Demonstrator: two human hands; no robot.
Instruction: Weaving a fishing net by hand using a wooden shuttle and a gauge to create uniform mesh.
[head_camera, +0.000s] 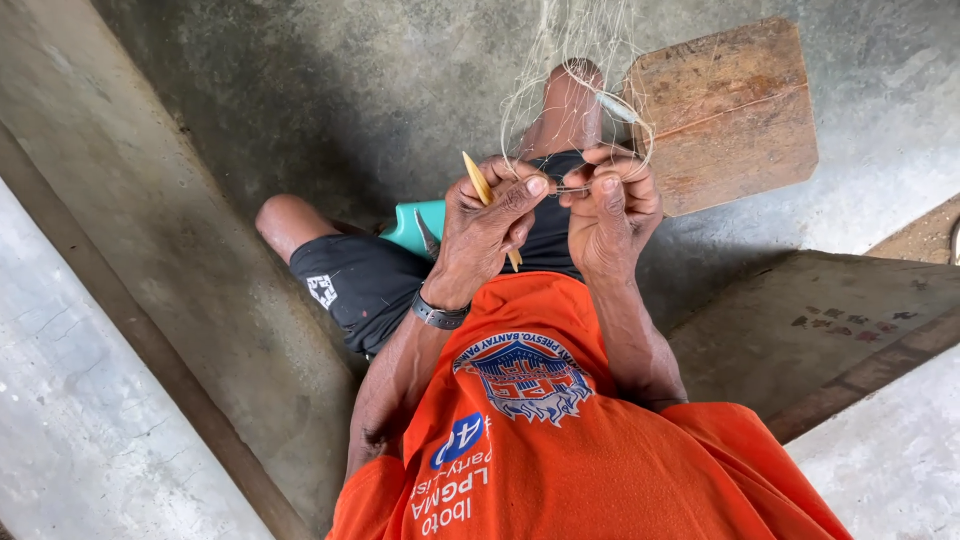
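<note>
left hand (492, 215) gripping netting needle (489, 207), tip up-left; right hand (612, 205) pinching net (570, 110)

Soft daylight, dim floor shadows — sharp, edges warped

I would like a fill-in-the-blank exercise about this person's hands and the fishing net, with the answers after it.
1. The left hand holds a yellow netting ____.
2. The right hand pinches the thin fishing ____.
3. A dark band sits on the ____ wrist.
4. A wooden board lies on the ____ floor.

Answers: needle; net; left; concrete
</note>
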